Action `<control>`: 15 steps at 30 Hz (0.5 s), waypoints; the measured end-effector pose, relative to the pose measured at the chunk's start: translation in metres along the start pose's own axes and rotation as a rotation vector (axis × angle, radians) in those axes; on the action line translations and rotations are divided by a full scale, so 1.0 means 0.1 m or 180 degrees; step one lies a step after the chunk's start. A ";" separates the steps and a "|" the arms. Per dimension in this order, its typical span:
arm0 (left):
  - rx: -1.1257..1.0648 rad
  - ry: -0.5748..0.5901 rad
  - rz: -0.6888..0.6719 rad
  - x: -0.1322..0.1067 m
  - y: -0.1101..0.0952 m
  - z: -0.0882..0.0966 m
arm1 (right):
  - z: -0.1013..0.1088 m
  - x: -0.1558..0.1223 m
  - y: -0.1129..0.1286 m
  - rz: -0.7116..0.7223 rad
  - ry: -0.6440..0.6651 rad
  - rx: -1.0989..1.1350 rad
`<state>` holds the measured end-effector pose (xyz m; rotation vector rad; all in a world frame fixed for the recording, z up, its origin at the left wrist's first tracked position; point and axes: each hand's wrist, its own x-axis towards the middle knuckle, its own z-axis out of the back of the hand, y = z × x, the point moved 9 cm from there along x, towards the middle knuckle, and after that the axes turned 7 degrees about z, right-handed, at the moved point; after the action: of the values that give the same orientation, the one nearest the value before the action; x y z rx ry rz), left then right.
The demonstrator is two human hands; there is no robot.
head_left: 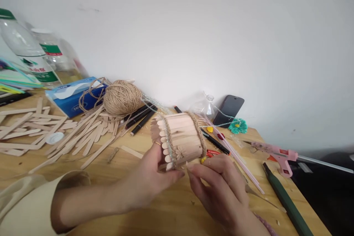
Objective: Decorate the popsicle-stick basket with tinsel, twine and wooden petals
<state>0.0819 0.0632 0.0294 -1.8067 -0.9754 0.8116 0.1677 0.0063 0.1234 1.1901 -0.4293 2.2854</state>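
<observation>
My left hand (pixel 149 177) grips a round holder made of wooden craft sticks (pixel 185 132) by its left end, thumb below and fingers behind. The holder lies tilted on its side above the table. Twine runs around both ends, with a silvery cord beside the left band, and a small flower shape (pixel 179 151) sits on its lower side. Just below the holder's lower right edge, my right hand (pixel 218 188) is closed, thumb and index finger pinched together. Whatever lies between those fingertips is too small to make out.
Loose craft sticks (pixel 94 136) and a ball of twine (pixel 121 97) lie left, near a blue tissue pack (pixel 77 96) and bottles (pixel 30 51). Black markers (pixel 143 118) lie behind the holder. At right are a phone (pixel 229 110), a pink glue gun (pixel 279 155) and a green-handled tool (pixel 287 199).
</observation>
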 end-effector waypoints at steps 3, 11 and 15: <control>-0.0114 0.0028 0.0025 -0.03 -0.03 -0.04 | -0.04 0.00 0.06 0.0251 0.0062 -0.0137; -0.0099 0.0036 0.0086 -0.03 0.01 -0.05 | -0.04 -0.05 0.12 0.0487 0.0089 -0.0109; -0.0030 -0.0034 0.0106 -0.03 0.03 -0.04 | -0.07 -0.07 0.09 0.0436 0.0262 -0.0024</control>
<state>0.0840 0.0580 0.0288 -1.8327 -0.9598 0.8394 0.1610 0.0001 0.1134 1.0887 -0.5017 2.4371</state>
